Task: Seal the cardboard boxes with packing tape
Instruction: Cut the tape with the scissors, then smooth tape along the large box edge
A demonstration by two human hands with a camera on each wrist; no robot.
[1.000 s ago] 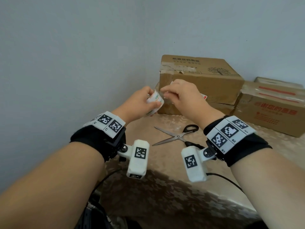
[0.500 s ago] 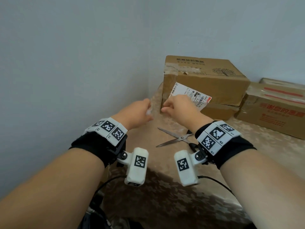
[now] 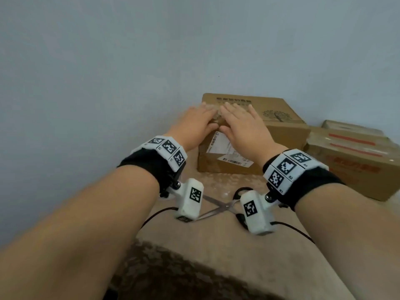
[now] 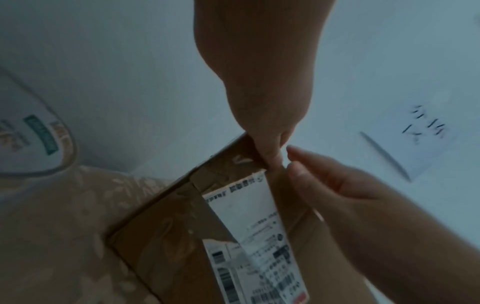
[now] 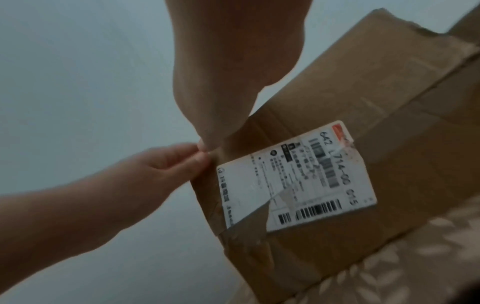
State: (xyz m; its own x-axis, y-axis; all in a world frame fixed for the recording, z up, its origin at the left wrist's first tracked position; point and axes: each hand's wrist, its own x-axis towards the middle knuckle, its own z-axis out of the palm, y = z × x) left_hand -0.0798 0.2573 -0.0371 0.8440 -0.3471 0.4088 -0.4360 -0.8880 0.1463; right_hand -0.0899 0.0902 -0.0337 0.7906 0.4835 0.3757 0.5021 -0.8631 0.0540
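A brown cardboard box (image 3: 279,128) stands at the back of the table against the wall, with a torn white shipping label (image 3: 223,146) on its front. My left hand (image 3: 194,120) and right hand (image 3: 240,124) lie side by side on the box's near left top edge. Their fingers are straight and flat on the top, and the thumbs reach down the front face. A faint clear sheen shows under the fingertips. In the left wrist view a white tape roll (image 4: 33,139) lies on the table, left of the box (image 4: 166,232).
Scissors (image 3: 218,207) lie open on the patterned beige tablecloth (image 3: 216,239) between my wrists. A second cardboard box with red print (image 3: 357,163) stands to the right, with another behind it. The grey wall runs close behind and to the left.
My left hand held the tape roll and my right pinched the tape end in front of the box. Both hands have since moved up and now lie flat on the box top, without the roll.
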